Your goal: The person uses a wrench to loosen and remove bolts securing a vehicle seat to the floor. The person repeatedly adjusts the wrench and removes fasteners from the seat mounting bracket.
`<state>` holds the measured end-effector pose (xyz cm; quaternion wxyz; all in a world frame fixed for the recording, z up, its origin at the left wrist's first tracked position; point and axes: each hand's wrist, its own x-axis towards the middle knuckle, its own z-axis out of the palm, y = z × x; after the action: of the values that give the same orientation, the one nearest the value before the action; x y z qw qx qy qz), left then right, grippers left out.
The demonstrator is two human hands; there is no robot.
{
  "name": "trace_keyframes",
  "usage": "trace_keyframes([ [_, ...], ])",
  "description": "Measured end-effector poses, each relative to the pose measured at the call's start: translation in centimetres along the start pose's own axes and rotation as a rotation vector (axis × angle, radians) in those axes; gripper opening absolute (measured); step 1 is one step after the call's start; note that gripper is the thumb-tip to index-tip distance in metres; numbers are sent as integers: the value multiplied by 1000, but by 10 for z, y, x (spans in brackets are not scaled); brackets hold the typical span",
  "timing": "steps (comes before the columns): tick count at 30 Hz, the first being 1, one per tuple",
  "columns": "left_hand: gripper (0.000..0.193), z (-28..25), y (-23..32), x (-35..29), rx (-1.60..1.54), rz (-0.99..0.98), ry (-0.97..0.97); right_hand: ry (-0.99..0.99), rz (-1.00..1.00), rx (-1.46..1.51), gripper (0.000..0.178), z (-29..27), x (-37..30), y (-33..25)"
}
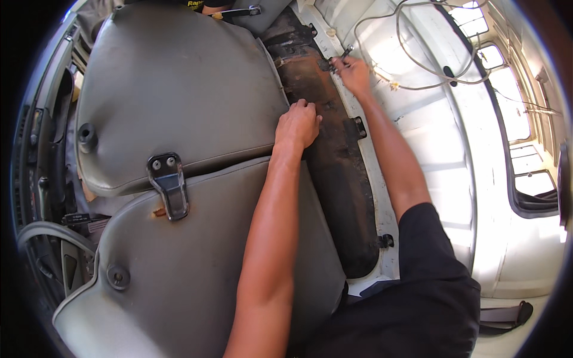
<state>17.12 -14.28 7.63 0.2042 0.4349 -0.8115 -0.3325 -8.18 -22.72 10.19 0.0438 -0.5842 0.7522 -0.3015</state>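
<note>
My right hand is closed around a dark metal wrench, whose end sticks out past the thumb. It works beside a small black bracket on the white metal rail. My left hand lies over the right edge of the far grey seat, its fingers curled down and the fingertips hidden. Between the seats and the rail runs a dark, rust-stained recess.
A second grey seat lies nearer, with a black metal bracket at the seam. More black brackets line the rail. Loose grey cable loops over the white panel on the right. Part of another person shows at the top.
</note>
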Motion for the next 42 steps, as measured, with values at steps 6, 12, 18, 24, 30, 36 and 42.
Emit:
trace_keyframes([
  [6,34,15,-1,13,-160,18,116,151,-24,173,23,17,53,45],
  [12,20,20,-8,13,-122,39,105,160,0,42,24,27,47,39],
  [18,33,16,-6,15,-123,45,72,170,28,148,29,19,55,43],
  [24,29,16,-7,14,-134,46,55,19,83,-7,38,9,64,36],
  [30,18,18,-6,13,-165,48,79,56,82,-117,37,5,63,27],
  [36,18,17,-6,14,-135,42,88,-32,83,-109,33,-3,76,28],
  [42,18,18,-6,14,-115,38,62,-245,180,-86,22,-13,91,33],
])
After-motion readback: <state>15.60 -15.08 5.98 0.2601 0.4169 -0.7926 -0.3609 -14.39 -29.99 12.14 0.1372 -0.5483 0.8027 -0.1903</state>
